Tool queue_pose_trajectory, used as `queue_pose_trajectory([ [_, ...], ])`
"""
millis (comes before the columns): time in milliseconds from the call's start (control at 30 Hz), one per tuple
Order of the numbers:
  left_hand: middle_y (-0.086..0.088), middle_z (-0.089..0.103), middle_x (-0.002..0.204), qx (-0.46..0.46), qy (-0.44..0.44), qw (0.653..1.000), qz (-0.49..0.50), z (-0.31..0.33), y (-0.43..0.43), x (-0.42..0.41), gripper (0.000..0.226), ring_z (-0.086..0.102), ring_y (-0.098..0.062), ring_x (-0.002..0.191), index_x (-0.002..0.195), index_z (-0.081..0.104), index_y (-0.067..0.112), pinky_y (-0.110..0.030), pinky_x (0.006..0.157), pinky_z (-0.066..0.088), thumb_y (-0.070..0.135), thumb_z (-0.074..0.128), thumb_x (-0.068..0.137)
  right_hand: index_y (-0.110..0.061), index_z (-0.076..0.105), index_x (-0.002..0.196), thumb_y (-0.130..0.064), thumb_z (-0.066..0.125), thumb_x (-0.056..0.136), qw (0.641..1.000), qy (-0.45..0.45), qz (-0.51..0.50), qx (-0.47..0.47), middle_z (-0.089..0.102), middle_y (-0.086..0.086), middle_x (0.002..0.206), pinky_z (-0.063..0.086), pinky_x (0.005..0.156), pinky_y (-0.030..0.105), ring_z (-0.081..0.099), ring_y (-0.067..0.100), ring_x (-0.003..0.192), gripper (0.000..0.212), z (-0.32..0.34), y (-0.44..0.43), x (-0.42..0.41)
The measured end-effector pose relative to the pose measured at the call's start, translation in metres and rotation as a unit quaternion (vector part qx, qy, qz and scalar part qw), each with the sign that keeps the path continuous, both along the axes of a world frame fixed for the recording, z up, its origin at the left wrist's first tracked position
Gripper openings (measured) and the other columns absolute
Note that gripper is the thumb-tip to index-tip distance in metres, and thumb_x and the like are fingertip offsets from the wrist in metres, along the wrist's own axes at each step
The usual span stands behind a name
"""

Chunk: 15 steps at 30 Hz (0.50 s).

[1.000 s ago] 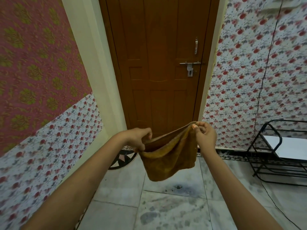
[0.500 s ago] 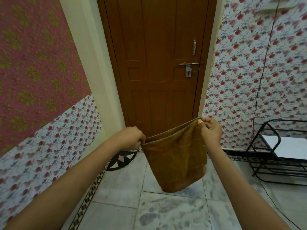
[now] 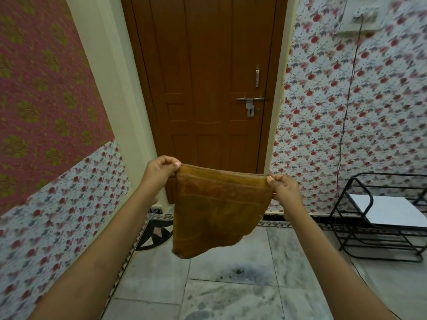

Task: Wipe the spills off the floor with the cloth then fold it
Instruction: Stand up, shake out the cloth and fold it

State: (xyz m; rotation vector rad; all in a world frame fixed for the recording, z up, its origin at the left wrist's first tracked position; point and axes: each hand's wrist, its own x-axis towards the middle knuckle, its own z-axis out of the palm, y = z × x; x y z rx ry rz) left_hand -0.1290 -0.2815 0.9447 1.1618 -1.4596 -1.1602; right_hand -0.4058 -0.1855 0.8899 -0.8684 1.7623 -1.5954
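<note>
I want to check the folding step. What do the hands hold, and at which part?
Both hold the brown cloth in the air: the left hand pinches its top left corner, the right hand its top right corner.

The cloth (image 3: pixel 217 209) is held up between the left hand (image 3: pixel 159 173) and the right hand (image 3: pixel 285 190), in front of the door (image 3: pixel 208 77) and above the floor (image 3: pixel 231 294). A rack (image 3: pixel 379 218) is set to the right, against the wall (image 3: pixel 381 100).
</note>
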Motion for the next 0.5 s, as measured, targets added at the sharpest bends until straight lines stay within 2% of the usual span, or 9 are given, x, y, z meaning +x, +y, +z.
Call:
queue_pose_trajectory([
  [67,-0.006,0.059,0.076,0.037,-0.011,0.998,0.044,-0.002,-0.008,-0.001,0.014,0.056,-0.026,0.082,0.073,0.061,0.014,-0.048,0.09,0.051,0.01,0.062,0.086,-0.011,0.061,0.085,-0.019,0.057,0.092,1.0,-0.028,0.009,0.01,0.063,0.013,0.08,0.054,0.069,0.045,0.061,0.028,0.072,0.012,0.003,-0.001,0.003],
  [133,-0.012,0.063,0.081,0.057,-0.029,0.995,0.077,-0.007,-0.009,-0.006,0.016,0.062,-0.03,0.085,0.069,0.058,0.014,-0.049,0.085,0.054,0.009,0.065,0.083,-0.013,0.056,0.075,-0.019,0.06,0.09,0.998,-0.059,-0.013,0.006,0.057,0.009,0.072,0.05,0.06,0.036,0.056,0.022,0.065,0.016,0.003,-0.003,0.012],
  [233,-0.017,0.065,0.092,0.061,-0.033,0.995,0.072,-0.014,0.006,-0.021,0.013,0.067,-0.029,0.082,0.075,0.056,0.01,-0.036,0.07,0.058,0.008,0.066,0.083,-0.011,0.057,0.079,-0.018,0.062,0.088,0.997,-0.076,-0.011,-0.011,0.06,0.008,0.073,0.051,0.054,0.028,0.058,0.019,0.063,0.013,0.003,-0.003,0.032],
  [333,-0.014,0.066,0.087,0.051,-0.029,0.998,0.015,-0.019,0.031,-0.04,0.009,0.068,-0.022,0.074,0.081,0.058,0.008,-0.024,0.058,0.056,0.008,0.066,0.083,-0.01,0.058,0.084,-0.014,0.063,0.087,0.996,-0.082,0.031,-0.031,0.066,0.006,0.078,0.052,0.053,0.022,0.066,0.018,0.067,0.007,0.007,0.001,0.062],
  [433,-0.011,0.069,0.085,0.025,-0.024,0.999,-0.036,-0.022,0.052,-0.058,0.007,0.069,-0.017,0.074,0.085,0.062,0.008,-0.025,0.063,0.057,0.008,0.068,0.082,-0.014,0.059,0.082,-0.014,0.067,0.084,0.995,-0.064,0.058,-0.05,0.069,0.009,0.081,0.059,0.069,0.037,0.07,0.024,0.079,0.009,0.006,0.003,0.09],
  [500,-0.008,0.069,0.088,-0.007,-0.047,0.998,-0.049,-0.021,0.058,-0.063,0.007,0.068,-0.014,0.078,0.088,0.065,0.01,-0.023,0.065,0.056,0.01,0.068,0.083,-0.016,0.061,0.081,-0.016,0.067,0.084,0.996,-0.054,0.048,-0.06,0.071,0.012,0.085,0.058,0.076,0.045,0.07,0.026,0.082,0.007,0.005,0.002,0.098],
])
